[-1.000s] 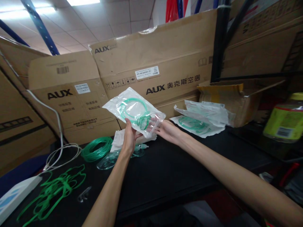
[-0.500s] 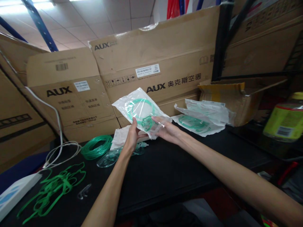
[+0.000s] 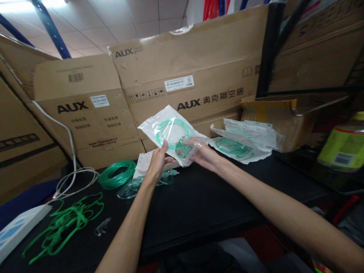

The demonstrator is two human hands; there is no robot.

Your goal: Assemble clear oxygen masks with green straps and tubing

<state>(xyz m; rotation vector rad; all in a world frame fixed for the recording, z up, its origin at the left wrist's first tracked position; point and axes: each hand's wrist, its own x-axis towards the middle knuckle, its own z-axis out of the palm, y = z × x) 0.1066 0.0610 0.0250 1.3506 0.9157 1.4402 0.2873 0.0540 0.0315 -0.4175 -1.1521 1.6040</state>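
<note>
Both hands hold up a clear sealed bag (image 3: 150,126) with coiled green tubing (image 3: 170,122) inside it. My left hand (image 3: 159,159) is closed on the bag's lower left edge, thumb in front and fingers behind. My right hand (image 3: 205,154) grips the lower right side, its thumb near a bunched green part seen through the film. Below lie a transparent mask (image 3: 131,189) and a white packet (image 3: 142,165), partly covered by my left arm and hand. A coil of green tube (image 3: 117,174) rests to their left.
Tangled green straps (image 3: 68,220), a small clear fitting (image 3: 101,226) and a white power strip (image 3: 24,229) lie at left. More bagged tubing (image 3: 236,148) lies at right, by an open carton (image 3: 267,112) and a yellow-labelled bottle (image 3: 342,146). Large cardboard boxes (image 3: 153,76) stand behind.
The bag stays in both hands and is turned slightly. The whole view has shifted a little, with things appearing slightly further right.
</note>
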